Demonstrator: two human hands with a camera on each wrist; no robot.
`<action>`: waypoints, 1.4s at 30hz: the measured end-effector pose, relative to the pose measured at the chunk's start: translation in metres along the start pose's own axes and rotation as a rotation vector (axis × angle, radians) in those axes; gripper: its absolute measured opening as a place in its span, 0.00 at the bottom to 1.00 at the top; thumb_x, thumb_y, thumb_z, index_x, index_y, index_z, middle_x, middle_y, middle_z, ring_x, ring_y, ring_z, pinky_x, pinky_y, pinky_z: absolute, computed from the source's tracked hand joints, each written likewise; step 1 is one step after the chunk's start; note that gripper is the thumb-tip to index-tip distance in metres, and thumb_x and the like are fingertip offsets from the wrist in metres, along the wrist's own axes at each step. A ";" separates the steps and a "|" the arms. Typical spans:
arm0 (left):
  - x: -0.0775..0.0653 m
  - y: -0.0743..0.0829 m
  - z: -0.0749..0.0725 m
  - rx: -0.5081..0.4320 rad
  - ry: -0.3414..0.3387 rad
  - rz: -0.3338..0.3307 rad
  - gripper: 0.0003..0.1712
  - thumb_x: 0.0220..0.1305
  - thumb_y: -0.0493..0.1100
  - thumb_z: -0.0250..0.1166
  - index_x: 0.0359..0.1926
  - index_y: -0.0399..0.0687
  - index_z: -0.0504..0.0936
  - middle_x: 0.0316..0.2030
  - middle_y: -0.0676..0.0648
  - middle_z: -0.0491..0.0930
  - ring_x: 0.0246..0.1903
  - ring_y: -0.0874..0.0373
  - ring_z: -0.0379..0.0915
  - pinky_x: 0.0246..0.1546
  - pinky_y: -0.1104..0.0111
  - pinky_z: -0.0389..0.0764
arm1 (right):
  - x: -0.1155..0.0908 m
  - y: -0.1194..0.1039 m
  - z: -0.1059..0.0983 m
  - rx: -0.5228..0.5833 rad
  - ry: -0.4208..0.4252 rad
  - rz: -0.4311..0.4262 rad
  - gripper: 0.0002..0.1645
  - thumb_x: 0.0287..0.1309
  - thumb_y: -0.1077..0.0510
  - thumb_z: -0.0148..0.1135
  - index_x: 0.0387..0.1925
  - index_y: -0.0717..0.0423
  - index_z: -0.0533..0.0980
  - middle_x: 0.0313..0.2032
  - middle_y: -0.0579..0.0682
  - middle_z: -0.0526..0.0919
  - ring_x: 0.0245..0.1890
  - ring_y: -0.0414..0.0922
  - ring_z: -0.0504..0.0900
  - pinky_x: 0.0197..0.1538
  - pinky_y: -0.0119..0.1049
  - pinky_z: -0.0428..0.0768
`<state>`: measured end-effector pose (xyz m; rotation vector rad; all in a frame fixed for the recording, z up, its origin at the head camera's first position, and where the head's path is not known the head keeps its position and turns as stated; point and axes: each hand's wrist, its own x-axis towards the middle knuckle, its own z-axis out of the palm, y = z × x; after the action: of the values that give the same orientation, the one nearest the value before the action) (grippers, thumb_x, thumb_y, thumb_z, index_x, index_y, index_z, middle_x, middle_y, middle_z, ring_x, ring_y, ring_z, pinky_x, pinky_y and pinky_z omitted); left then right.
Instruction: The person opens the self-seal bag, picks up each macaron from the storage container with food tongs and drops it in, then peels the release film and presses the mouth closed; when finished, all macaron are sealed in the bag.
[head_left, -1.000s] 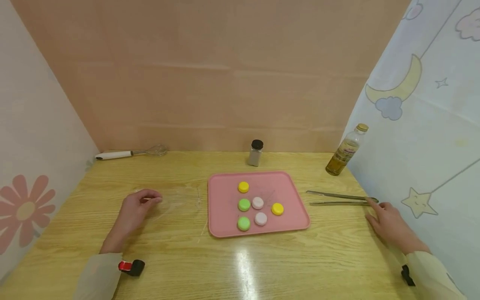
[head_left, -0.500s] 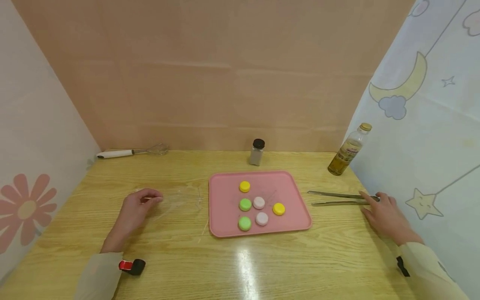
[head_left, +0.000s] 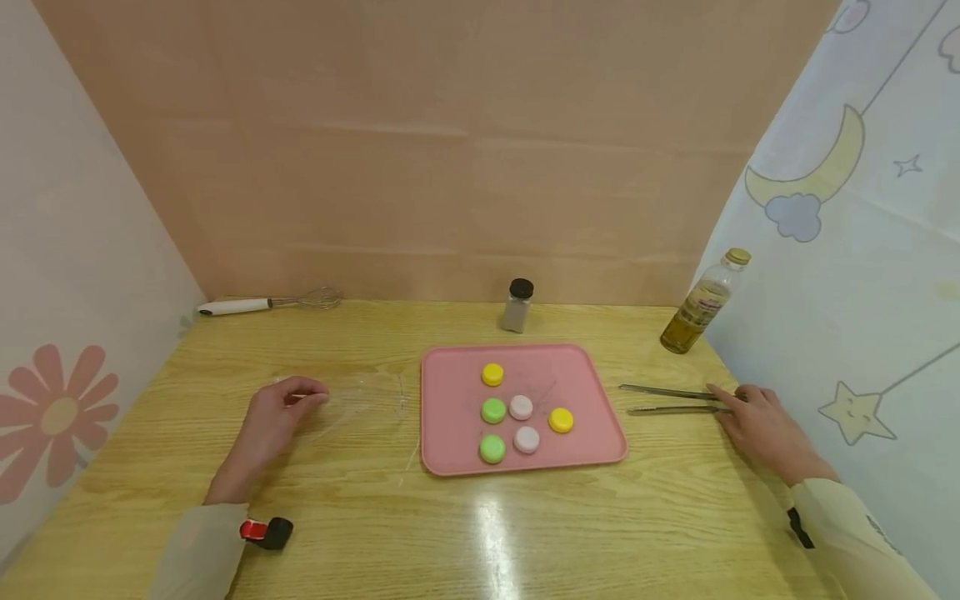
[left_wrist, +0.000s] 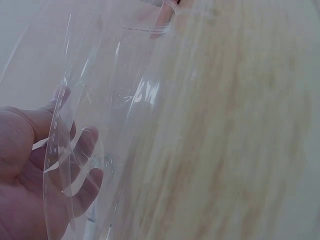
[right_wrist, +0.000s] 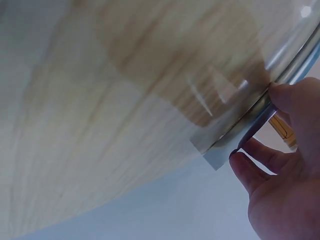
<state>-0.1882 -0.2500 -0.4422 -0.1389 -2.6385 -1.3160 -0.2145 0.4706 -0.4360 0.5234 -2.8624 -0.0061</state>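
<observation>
My left hand [head_left: 273, 421] rests at the left of the table, thumb and index finger pinching the edge of a clear plastic bag [head_left: 367, 404]. In the left wrist view the see-through bag [left_wrist: 140, 95] covers part of the fingers. On the right, my right hand [head_left: 768, 429] holds the metal tongs [head_left: 675, 409] near their joined end. The right wrist view has the thumb on one side of the tongs [right_wrist: 252, 117] and the fingers on the other. The tongs lie with their tips apart, pointing toward the tray.
Between the hands, a pink tray [head_left: 450, 425] carries several macarons: green [head_left: 492, 449], pale pink [head_left: 527, 439] and yellow [head_left: 561, 420]. A black-capped shaker [head_left: 516, 312] stands behind it. An oil bottle [head_left: 697, 312] is at the back right, a whisk [head_left: 240, 306] at the back left.
My right hand has slid left along the tongs, its fingers now closer around them; the tongs stay in place. The left hand and the bag look unchanged.
</observation>
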 end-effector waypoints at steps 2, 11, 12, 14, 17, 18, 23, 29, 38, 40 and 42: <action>-0.001 0.000 0.000 -0.001 -0.004 0.000 0.12 0.73 0.44 0.63 0.47 0.40 0.86 0.43 0.44 0.84 0.43 0.52 0.75 0.39 0.75 0.75 | -0.001 -0.001 -0.001 -0.006 -0.001 0.000 0.26 0.64 0.63 0.65 0.62 0.64 0.74 0.40 0.66 0.74 0.43 0.70 0.72 0.43 0.65 0.72; -0.001 0.000 -0.001 0.009 -0.011 -0.002 0.12 0.74 0.44 0.62 0.47 0.41 0.86 0.44 0.44 0.84 0.43 0.51 0.75 0.39 0.75 0.76 | -0.007 -0.006 0.000 -0.056 -0.008 -0.027 0.26 0.62 0.63 0.67 0.62 0.63 0.76 0.39 0.62 0.78 0.41 0.66 0.74 0.43 0.62 0.75; -0.001 0.001 -0.001 0.009 -0.012 -0.002 0.12 0.74 0.44 0.62 0.47 0.41 0.86 0.43 0.44 0.84 0.43 0.51 0.75 0.39 0.75 0.76 | -0.009 -0.007 0.000 -0.058 0.000 -0.034 0.26 0.62 0.63 0.67 0.61 0.63 0.76 0.40 0.62 0.79 0.41 0.66 0.75 0.44 0.62 0.75; -0.001 0.001 0.000 0.007 -0.013 -0.002 0.12 0.74 0.45 0.62 0.47 0.41 0.86 0.43 0.44 0.84 0.43 0.51 0.75 0.38 0.74 0.75 | -0.011 -0.008 0.000 -0.051 0.007 -0.048 0.26 0.62 0.63 0.68 0.61 0.64 0.77 0.41 0.61 0.81 0.42 0.65 0.76 0.46 0.62 0.75; -0.002 0.003 0.000 0.005 -0.013 -0.004 0.12 0.74 0.45 0.62 0.47 0.41 0.86 0.43 0.44 0.84 0.43 0.51 0.74 0.38 0.74 0.75 | -0.015 -0.011 0.000 -0.037 0.006 -0.067 0.25 0.62 0.64 0.67 0.60 0.65 0.77 0.42 0.60 0.81 0.41 0.64 0.76 0.46 0.61 0.75; -0.002 0.003 0.000 0.006 -0.012 -0.005 0.12 0.74 0.45 0.62 0.47 0.41 0.86 0.43 0.44 0.84 0.43 0.51 0.74 0.38 0.74 0.75 | -0.016 -0.012 -0.001 -0.039 0.010 -0.075 0.25 0.62 0.64 0.67 0.60 0.66 0.77 0.42 0.59 0.81 0.40 0.63 0.77 0.45 0.60 0.76; -0.002 0.005 0.000 0.009 -0.021 -0.013 0.13 0.74 0.45 0.62 0.48 0.41 0.85 0.43 0.44 0.84 0.43 0.51 0.74 0.38 0.74 0.75 | -0.024 -0.018 -0.004 -0.033 0.041 -0.106 0.24 0.59 0.66 0.69 0.58 0.66 0.78 0.40 0.57 0.82 0.38 0.59 0.77 0.43 0.57 0.76; -0.001 0.004 0.000 0.002 -0.028 -0.023 0.14 0.74 0.45 0.62 0.49 0.40 0.85 0.44 0.44 0.84 0.43 0.51 0.75 0.38 0.74 0.76 | -0.031 -0.022 -0.005 -0.042 0.060 -0.112 0.23 0.59 0.65 0.69 0.57 0.66 0.79 0.39 0.55 0.81 0.37 0.55 0.75 0.42 0.54 0.76; -0.002 0.004 0.000 0.005 -0.022 -0.006 0.13 0.73 0.44 0.63 0.48 0.39 0.85 0.44 0.43 0.84 0.43 0.51 0.75 0.38 0.74 0.76 | -0.034 -0.023 -0.003 -0.049 0.107 -0.136 0.22 0.59 0.65 0.69 0.55 0.66 0.79 0.38 0.52 0.80 0.34 0.53 0.74 0.40 0.54 0.72; -0.001 0.004 0.000 0.006 -0.021 -0.006 0.13 0.73 0.44 0.63 0.48 0.39 0.85 0.44 0.43 0.84 0.43 0.51 0.75 0.38 0.74 0.76 | -0.035 -0.023 -0.003 -0.030 0.127 -0.141 0.21 0.60 0.66 0.68 0.56 0.66 0.79 0.37 0.51 0.79 0.33 0.52 0.73 0.39 0.52 0.72; -0.001 0.004 0.001 0.006 -0.019 -0.009 0.13 0.73 0.45 0.63 0.48 0.39 0.85 0.44 0.43 0.84 0.43 0.51 0.74 0.38 0.74 0.75 | -0.036 -0.024 -0.003 -0.009 0.147 -0.152 0.21 0.61 0.67 0.68 0.56 0.67 0.78 0.37 0.51 0.77 0.34 0.52 0.72 0.39 0.51 0.71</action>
<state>-0.1864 -0.2474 -0.4401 -0.1392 -2.6618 -1.3166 -0.1723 0.4611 -0.4420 0.7080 -2.6722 -0.0054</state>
